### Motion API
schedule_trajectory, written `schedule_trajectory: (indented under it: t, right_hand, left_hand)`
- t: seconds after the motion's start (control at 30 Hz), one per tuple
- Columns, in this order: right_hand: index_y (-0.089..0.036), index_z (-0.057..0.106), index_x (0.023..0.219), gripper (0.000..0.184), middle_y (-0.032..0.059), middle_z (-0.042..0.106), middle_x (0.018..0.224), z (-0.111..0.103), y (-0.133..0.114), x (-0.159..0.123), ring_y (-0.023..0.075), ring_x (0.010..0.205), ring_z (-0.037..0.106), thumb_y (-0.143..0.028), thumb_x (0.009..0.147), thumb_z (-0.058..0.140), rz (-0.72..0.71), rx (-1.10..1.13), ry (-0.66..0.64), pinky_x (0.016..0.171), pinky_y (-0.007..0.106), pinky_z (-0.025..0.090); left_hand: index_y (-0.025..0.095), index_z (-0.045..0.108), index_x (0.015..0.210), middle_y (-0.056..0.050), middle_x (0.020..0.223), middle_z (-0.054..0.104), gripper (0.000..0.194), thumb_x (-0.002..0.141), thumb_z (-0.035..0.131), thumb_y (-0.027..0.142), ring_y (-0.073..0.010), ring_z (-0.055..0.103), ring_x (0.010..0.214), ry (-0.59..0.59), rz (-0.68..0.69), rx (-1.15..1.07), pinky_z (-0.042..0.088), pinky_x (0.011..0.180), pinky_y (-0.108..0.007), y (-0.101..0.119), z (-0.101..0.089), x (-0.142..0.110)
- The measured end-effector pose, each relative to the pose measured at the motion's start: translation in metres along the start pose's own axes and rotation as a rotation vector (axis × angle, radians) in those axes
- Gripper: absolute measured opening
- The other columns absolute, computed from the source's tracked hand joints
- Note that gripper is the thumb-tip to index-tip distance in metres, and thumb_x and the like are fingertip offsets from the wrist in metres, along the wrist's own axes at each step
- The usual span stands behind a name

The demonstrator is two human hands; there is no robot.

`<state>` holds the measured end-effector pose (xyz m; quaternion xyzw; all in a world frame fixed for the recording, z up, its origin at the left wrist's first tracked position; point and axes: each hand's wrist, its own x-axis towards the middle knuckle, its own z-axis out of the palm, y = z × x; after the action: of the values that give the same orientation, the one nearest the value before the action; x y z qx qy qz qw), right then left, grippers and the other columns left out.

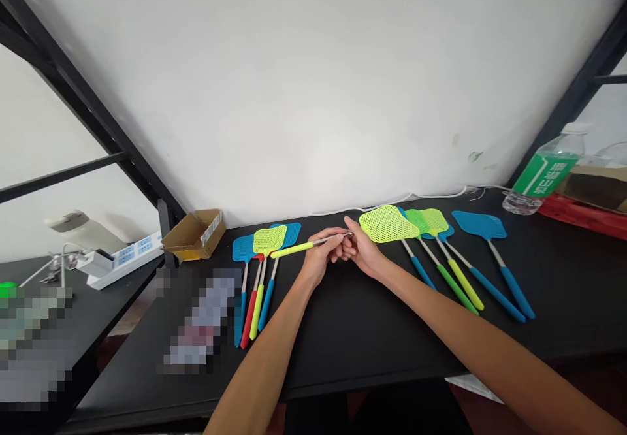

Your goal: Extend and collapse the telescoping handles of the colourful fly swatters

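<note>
Both my hands hold one fly swatter level above the black table (372, 330). Its yellow-green mesh head (388, 224) points right and its yellow handle (292, 249) points left. My left hand (321, 257) is closed round the thin metal shaft (337, 236) near the handle. My right hand (360, 251) pinches the same shaft closer to the head. A group of swatters (259, 272) with blue, red and yellow handles lies left of my hands. Several more swatters (460, 258) with blue and green heads lie to the right.
A small open cardboard box (194, 233) sits at the back left, a white power strip (125, 260) beyond it on a neighbouring table. At the far right stand a green-labelled water bottle (546, 172) and a red tray (582, 216). A white cable (392, 201) runs along the wall.
</note>
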<state>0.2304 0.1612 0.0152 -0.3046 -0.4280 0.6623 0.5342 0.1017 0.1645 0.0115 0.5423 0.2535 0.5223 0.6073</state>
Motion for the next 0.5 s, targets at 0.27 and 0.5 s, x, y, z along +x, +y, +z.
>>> schedule_trajectory:
  t: [0.27,0.5]
  right_hand:
    - [-0.021,0.042,0.042,0.065,-0.003,0.034,0.036,-0.0013,0.0013,0.0016,0.0116,0.04,0.039,-0.07,0.083,0.054,0.018,-0.013,-0.022,0.049,0.028,0.035]
    - [-0.021,0.043,0.043,0.064,-0.003,0.035,0.036,-0.001,0.0009,0.001,0.0117,0.04,0.039,-0.069,0.083,0.055,0.013,-0.021,-0.03,0.049,0.028,0.035]
  left_hand:
    - [0.014,0.072,0.093,0.001,0.059,0.06,0.027,0.079,0.074,0.036,-0.0064,0.046,0.045,0.015,-0.009,0.0,0.035,0.044,-0.021,-0.001,0.0001,-0.0002]
    - [0.013,0.072,0.093,0.0,0.063,0.063,0.025,0.08,0.073,0.035,-0.0063,0.046,0.046,0.009,0.006,-0.014,0.036,0.044,-0.021,-0.0017,0.0003,0.0002]
